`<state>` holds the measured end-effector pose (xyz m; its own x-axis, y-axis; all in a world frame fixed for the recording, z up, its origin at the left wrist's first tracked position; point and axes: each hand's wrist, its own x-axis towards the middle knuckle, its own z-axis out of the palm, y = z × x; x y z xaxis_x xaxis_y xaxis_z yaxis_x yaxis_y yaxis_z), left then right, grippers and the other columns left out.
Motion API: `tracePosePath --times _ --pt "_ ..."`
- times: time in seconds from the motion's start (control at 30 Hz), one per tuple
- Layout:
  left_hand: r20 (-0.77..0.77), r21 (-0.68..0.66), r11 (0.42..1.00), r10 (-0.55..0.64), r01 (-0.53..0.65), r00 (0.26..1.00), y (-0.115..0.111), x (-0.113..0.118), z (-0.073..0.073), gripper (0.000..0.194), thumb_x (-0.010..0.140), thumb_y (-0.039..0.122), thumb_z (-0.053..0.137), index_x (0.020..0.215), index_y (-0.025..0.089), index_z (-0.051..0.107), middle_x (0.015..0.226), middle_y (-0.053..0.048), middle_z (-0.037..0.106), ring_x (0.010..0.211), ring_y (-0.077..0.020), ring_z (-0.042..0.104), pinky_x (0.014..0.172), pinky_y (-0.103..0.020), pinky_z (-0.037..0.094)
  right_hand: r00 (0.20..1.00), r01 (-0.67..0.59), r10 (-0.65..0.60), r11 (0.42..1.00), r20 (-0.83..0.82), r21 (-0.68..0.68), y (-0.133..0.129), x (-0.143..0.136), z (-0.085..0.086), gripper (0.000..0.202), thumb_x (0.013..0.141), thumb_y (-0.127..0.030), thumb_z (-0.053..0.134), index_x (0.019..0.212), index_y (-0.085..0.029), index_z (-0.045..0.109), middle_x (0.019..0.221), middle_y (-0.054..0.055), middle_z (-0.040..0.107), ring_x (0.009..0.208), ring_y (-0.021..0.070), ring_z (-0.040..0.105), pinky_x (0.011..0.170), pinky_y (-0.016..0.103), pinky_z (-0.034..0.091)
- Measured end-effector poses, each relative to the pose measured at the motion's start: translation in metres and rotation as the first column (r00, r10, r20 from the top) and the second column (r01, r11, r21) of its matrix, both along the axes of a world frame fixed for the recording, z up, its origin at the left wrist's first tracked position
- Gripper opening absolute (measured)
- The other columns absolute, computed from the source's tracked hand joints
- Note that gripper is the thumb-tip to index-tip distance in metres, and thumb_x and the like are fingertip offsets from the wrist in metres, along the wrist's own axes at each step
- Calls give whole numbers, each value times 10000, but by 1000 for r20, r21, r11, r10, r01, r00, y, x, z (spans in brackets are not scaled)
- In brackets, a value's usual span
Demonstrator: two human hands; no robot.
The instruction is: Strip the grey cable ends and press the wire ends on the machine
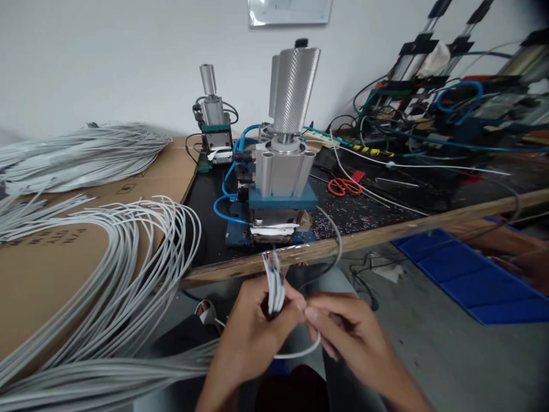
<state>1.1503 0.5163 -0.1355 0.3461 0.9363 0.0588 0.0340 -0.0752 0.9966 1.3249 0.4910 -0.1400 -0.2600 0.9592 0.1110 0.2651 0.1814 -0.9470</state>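
My left hand (257,329) is closed around several grey cables (275,289), whose stripped ends with thin coloured wires point up toward the bench edge. Fingertips of my right hand (343,326) are pinched together against my left fingertips, on a single grey cable (300,352) that loops below them. The exact pinch point is hidden by the fingers. Just beyond my hands stands a pneumatic stripping machine (283,177) with a knurled metal cylinder and a blue base. From the left, a long bundle of grey cables (171,366) runs behind my left wrist.
More grey cables lie on cardboard (68,263) at the left. A smaller machine (214,131) stands behind. Orange-handled scissors (344,187) and wire scraps lie on the black bench. Its wooden edge (386,226) crosses before me. A blue panel (476,274) is at the lower right.
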Motion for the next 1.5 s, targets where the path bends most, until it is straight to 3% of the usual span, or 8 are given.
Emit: tracePosePath --times 0.1,0.33,0.53,0.7,0.83,1.1,1.27,1.5 --pt "149 -21 976 217 -217 965 -5 15 0 205 918 296 642 750 180 655 585 35 578 558 -117 521 567 -227 406 931 249 -268 963 -247 -106 -6 -27 -8 459 979 -483 562 654 -163 613 492 -48 456 386 73 392 383 191 279" --pt "305 -40 913 398 -406 865 -13 16 -8 159 909 296 704 805 178 680 612 41 623 555 -94 566 560 -187 452 847 308 -343 939 -407 -151 -7 -63 -3 420 945 -503 613 736 -155 718 491 -43 458 391 71 358 362 183 274" --pt "399 -117 935 353 -335 846 -12 14 -11 174 891 334 732 830 174 703 567 42 618 512 -94 565 519 -182 451 872 339 -337 939 -356 -60 -5 -61 3 363 946 -451 626 750 -168 741 526 -29 507 404 73 380 364 181 298" --pt "379 -109 895 440 -433 814 -15 17 -10 155 867 312 754 816 173 706 616 30 637 547 -98 567 547 -193 462 871 342 -342 937 -352 -65 -8 -62 5 356 956 -450 613 782 -173 753 522 -32 495 390 74 388 358 182 316" --pt "333 -17 881 451 -473 828 -15 18 -7 117 864 262 741 790 179 705 618 39 636 540 -88 558 538 -180 439 855 356 -370 928 -363 -108 -10 -64 3 343 947 -474 620 837 -183 764 518 -36 478 388 79 383 353 183 301" --pt "315 -11 883 449 -470 836 -16 19 -8 151 885 299 723 797 180 695 598 41 617 534 -95 556 537 -186 441 860 357 -374 927 -347 -114 -9 -63 2 376 938 -501 618 775 -186 744 497 -32 474 380 88 393 348 190 307" --pt "355 -72 900 427 -430 832 -14 19 -5 169 893 313 720 791 182 692 579 51 594 527 -79 543 535 -164 434 850 384 -405 914 -337 -130 -8 -65 7 398 921 -514 636 734 -176 730 488 -30 477 389 85 393 358 191 298" --pt "435 -150 959 283 -241 855 -10 13 -10 176 896 364 729 912 189 720 592 43 608 543 -81 558 540 -162 448 853 431 -449 893 -264 -129 -7 -62 13 396 905 -506 651 695 -175 710 474 -42 460 406 85 394 402 202 311"
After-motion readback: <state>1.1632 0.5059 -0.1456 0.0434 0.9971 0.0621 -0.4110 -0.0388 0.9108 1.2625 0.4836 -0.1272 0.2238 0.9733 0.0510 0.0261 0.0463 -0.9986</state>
